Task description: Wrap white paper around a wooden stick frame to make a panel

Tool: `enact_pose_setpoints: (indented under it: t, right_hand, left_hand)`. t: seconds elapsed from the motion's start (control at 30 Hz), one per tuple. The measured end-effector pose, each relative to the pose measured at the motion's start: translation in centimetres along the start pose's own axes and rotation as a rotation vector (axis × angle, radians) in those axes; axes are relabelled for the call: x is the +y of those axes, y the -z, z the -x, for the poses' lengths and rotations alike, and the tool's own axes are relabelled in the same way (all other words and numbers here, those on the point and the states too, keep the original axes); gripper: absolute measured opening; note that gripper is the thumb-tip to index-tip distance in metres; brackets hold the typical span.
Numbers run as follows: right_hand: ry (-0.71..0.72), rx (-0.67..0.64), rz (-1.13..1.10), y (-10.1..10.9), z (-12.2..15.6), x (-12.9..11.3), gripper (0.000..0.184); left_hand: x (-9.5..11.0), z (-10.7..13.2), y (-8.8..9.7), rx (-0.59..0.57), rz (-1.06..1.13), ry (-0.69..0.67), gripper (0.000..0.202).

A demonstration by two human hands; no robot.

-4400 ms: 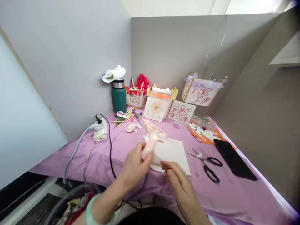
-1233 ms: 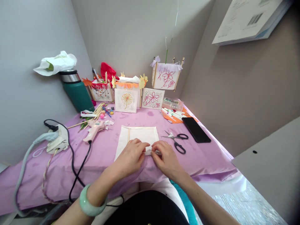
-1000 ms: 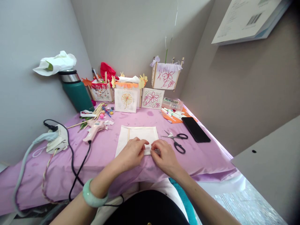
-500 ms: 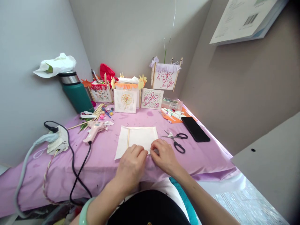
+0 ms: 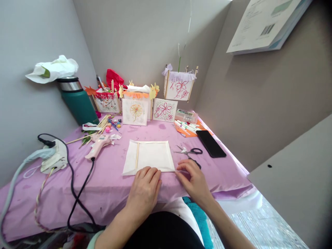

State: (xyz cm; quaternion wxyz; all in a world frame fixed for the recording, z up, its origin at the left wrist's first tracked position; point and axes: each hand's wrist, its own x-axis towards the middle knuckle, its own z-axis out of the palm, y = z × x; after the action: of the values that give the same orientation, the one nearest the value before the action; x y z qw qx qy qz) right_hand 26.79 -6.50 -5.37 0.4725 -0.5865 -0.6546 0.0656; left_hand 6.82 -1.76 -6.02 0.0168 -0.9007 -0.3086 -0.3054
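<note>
A sheet of white paper (image 5: 151, 157) lies flat on the table, with thin wooden sticks forming a frame on it. Its left part reaches past the left stick (image 5: 137, 155). My left hand (image 5: 145, 185) is closed over the near edge of this paper-covered frame, fingers together, thumb mostly hidden. At the near right corner is my right hand (image 5: 193, 180), thumb and fingers apart, the fingertips at or just beside the corner. Black-handled scissors (image 5: 190, 151) lie just beyond the right hand, one handle loop partly covered by it.
A pink glue gun (image 5: 98, 145) lies left, its black cord running towards a white power strip (image 5: 55, 157). A phone (image 5: 210, 143) and markers (image 5: 187, 126) are at right. Behind stand decorated paper panels (image 5: 135, 112), a hanging paper lantern (image 5: 180, 86) and a green bottle (image 5: 79, 103).
My right hand has slid right along the near edge to the corner, and its fingers have parted. The left hand stays on the near edge. The whole view has shifted slightly.
</note>
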Motion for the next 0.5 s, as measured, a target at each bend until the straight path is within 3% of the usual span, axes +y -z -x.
enact_pose_setpoints:
  t: [0.27,0.5]
  right_hand:
    - [0.200,-0.042,0.155,-1.3,0.4,-1.2,0.015]
    - [0.160,0.026,0.301,-1.2,0.2,-0.4,0.018]
  left_hand:
    - [-0.1,-0.4,0.5,-0.123,-0.026,-0.015,0.029]
    - [-0.2,-1.4,1.0,-0.220,-0.029,0.002,0.027]
